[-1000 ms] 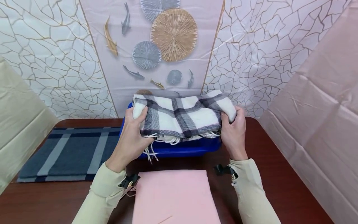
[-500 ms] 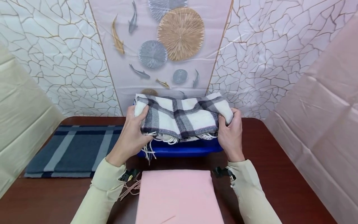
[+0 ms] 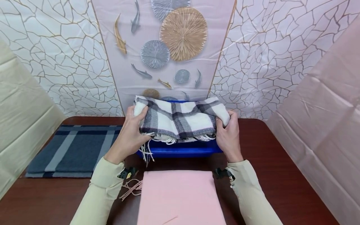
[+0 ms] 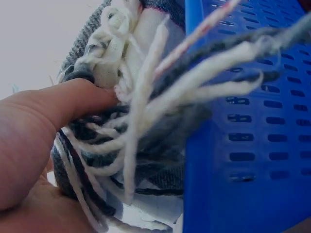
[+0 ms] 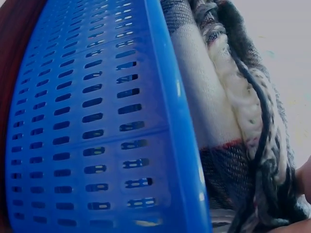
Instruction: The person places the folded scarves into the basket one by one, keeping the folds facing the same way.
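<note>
A folded white scarf with dark plaid stripes and fringe (image 3: 180,118) is held over a blue perforated basket (image 3: 182,150) at the back of the table. My left hand (image 3: 132,132) grips its left end, thumb on top, and my right hand (image 3: 228,132) grips its right end. Fringe hangs over the basket's front rim. In the left wrist view my thumb presses into the fringe (image 4: 141,111) beside the basket wall (image 4: 252,141). The right wrist view shows the scarf's folded layers (image 5: 228,107) lying against the basket's rim (image 5: 170,111).
A folded pink cloth (image 3: 180,197) lies on the dark wood table (image 3: 267,175) in front of the basket, its fringe showing at its left. A dark blue plaid scarf (image 3: 73,150) lies flat at the left. Draped sheets wall in the table on all sides.
Both hands have lowered the plaid scarf a little toward the basket, whose far rim now shows behind it. The grips are unchanged.
</note>
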`<state>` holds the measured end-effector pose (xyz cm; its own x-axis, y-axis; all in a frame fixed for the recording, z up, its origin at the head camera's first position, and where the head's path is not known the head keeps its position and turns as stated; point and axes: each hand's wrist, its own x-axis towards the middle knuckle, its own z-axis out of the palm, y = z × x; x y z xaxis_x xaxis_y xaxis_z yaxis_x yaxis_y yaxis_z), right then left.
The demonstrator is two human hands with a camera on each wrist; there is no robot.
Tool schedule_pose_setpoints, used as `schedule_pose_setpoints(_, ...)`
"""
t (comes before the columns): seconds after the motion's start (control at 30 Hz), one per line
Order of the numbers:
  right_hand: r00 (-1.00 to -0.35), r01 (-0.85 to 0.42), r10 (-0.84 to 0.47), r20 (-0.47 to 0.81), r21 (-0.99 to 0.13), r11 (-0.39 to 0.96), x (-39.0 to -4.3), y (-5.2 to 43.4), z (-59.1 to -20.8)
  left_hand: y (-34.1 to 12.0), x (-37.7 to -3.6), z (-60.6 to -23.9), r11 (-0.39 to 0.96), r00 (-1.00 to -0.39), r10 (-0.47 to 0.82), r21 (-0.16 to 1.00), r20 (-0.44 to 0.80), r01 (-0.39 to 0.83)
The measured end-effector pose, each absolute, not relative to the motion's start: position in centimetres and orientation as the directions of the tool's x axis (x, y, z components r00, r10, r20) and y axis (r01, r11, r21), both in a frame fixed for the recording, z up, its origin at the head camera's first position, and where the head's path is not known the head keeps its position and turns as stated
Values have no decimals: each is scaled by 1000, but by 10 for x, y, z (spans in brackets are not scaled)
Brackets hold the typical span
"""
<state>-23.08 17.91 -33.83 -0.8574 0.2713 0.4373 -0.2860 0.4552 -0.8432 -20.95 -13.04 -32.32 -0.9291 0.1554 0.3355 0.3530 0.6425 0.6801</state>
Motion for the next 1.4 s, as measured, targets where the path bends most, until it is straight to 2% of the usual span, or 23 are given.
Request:
schedule_pose_setpoints(0.7,-870,-291,213,444,-812,505,-241,181,-353,-132,-221,-340,662,-949,139,686,281,300)
schedule_pose_setpoints(1.03,-909,-241,174,378,-819,520,-240,184,-353,-132,-221,-341,690,-969,142,681,203,244)
schedule_pose_setpoints(1.4,-926,-193,152,345,-781,594,-240,183,-353,-130,-220,-346,724,-978,144,658,147,206)
